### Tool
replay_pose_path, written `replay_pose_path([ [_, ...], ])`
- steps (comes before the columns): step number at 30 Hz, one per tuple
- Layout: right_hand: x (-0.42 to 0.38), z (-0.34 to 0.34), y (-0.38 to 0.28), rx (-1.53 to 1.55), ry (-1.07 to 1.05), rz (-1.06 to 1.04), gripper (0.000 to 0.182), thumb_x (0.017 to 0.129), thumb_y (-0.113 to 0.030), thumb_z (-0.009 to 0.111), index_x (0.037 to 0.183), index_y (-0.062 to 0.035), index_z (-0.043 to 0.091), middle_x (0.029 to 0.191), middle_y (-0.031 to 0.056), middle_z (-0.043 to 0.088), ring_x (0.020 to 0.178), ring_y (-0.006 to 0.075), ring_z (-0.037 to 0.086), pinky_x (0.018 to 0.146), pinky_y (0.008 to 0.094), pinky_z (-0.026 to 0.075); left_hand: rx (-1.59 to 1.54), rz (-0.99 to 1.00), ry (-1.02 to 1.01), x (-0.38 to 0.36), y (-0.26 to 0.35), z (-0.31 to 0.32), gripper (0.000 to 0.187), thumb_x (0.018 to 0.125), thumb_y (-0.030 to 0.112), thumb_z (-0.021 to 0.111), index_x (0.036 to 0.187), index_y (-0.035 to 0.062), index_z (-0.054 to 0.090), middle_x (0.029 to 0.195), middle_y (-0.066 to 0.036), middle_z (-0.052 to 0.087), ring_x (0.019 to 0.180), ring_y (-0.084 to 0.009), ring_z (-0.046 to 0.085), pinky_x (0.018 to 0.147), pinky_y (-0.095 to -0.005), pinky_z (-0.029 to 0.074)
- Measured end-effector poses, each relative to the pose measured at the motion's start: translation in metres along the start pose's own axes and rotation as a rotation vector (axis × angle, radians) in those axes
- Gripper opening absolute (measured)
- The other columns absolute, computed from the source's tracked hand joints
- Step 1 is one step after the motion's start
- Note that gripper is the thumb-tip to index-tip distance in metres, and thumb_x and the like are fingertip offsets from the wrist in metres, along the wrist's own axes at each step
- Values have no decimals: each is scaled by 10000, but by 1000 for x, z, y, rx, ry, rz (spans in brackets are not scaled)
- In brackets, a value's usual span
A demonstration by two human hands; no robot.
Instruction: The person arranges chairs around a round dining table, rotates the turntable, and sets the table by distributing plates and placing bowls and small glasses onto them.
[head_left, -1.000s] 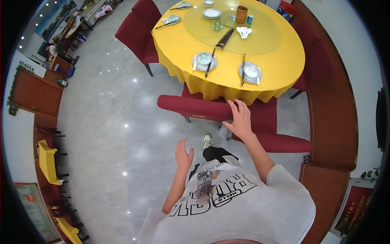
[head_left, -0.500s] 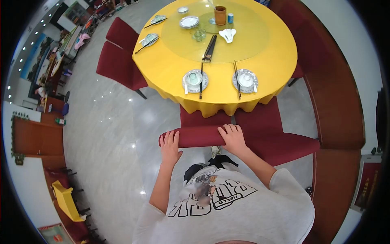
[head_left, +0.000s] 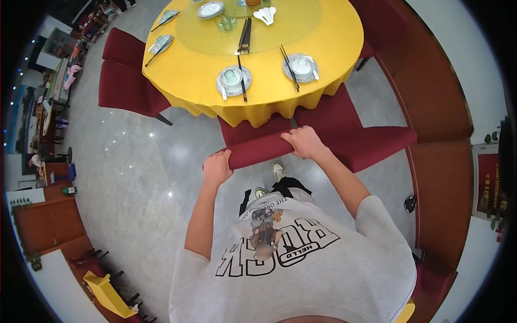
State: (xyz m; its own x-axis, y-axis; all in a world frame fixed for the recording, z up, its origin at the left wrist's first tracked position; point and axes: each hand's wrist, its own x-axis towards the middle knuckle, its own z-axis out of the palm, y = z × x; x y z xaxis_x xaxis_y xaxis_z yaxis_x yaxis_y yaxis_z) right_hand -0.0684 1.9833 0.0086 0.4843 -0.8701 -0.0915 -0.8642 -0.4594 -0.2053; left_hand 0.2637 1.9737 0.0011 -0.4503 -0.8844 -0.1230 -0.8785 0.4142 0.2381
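A dark red upholstered chair stands right in front of me, its seat partly under the yellow tablecloth. My left hand grips the left end of its backrest, fingers curled over the top edge. At the right end, my right hand is wrapped round the same backrest. A second red chair sits close on the right, near my right hand but apart from it. Beyond the chairs is the round table with a yellow tablecloth.
Two place settings, a left plate and a right plate, lie near the table's front edge with chopsticks. Black chopsticks and white spoons rest on the glass turntable. Another red chair stands left; brown wall panelling runs along the right.
Both hands have closed more firmly round the backrest, which now slants with its left end nearer me. The view has shifted, and my feet show more.
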Motion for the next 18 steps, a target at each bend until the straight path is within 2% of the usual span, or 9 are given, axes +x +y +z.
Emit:
replay_pose_path([
  [3,1,-6,-5,2,-35,23,377,661,-195,769,1002,-127,624,824,78,675,818,269,683,664,423,523,-4,-12,-54,3,4,-3,250,662,88,648,902,88,580,831,-122,665,804,-340,658,685,-460,535],
  [8,-19,2,-16,30,-70,33,384,655,-192,776,1001,-129,623,826,74,677,819,268,683,667,424,522,47,-31,-157,-16,20,-14,227,674,86,645,889,90,573,849,-124,673,809,-338,663,678,-451,536],
  [14,-78,18,-44,7,-36,35,368,637,-225,799,927,-141,587,792,52,648,769,256,670,696,406,487,4,39,-35,-75,38,13,228,645,84,661,851,98,565,765,-112,639,760,-325,652,658,-441,520],
  [17,-104,22,-57,5,-113,27,434,609,-222,805,981,-133,599,833,59,649,795,258,667,728,408,480,-32,34,-16,-98,48,22,244,616,76,671,829,100,554,736,-105,619,729,-315,642,655,-428,515],
  [18,-109,24,-58,65,-45,52,496,592,-214,807,1036,-128,605,879,69,642,848,259,656,780,417,473,-51,33,-12,-103,50,23,260,608,72,676,840,98,562,753,-104,624,738,-306,644,669,-417,515],
])
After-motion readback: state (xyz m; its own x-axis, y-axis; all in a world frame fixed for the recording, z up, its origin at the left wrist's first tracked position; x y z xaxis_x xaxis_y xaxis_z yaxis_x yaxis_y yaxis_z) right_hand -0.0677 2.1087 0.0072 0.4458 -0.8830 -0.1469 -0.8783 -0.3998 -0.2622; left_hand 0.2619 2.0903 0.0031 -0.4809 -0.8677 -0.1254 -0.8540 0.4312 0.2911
